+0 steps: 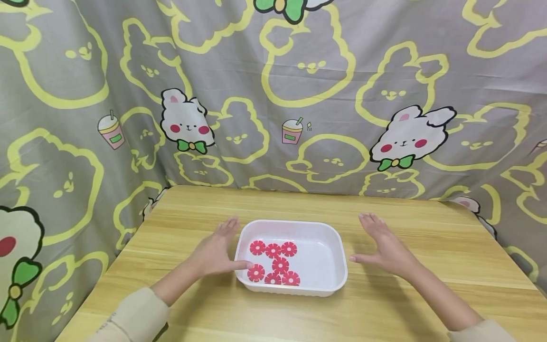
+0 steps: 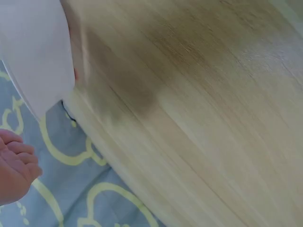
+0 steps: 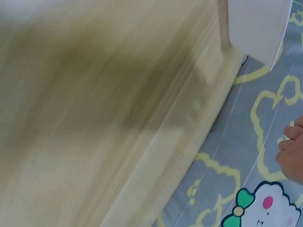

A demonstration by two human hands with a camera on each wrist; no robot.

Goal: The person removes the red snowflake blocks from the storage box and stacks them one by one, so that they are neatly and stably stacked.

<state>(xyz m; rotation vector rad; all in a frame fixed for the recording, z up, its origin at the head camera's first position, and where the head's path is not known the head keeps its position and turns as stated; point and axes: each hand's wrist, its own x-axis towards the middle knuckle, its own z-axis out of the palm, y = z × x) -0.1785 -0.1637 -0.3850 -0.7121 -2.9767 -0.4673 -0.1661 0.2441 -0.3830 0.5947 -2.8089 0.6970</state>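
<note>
A white rectangular tray (image 1: pixel 318 261) holds several red notched discs (image 1: pixel 280 265), mostly toward its left side. Beside its left end is my left hand (image 1: pixel 212 251), fingers straight and the thumb reaching over the rim. My right hand (image 1: pixel 386 251) hovers a little to the right of the tray, fingers extended and thumb apart, with nothing in it. In the left wrist view only part of the left hand (image 2: pixel 16 170) shows below the tray's wall (image 2: pixel 38 52). The right wrist view shows the right hand's edge (image 3: pixel 292 153) near the opposite wall (image 3: pixel 258 28).
The tray stands on a wood-grain table (image 1: pixel 299 318). A grey curtain (image 1: pixel 239 71) with yellow outlines and white cartoon animals hangs behind the table and along its left side.
</note>
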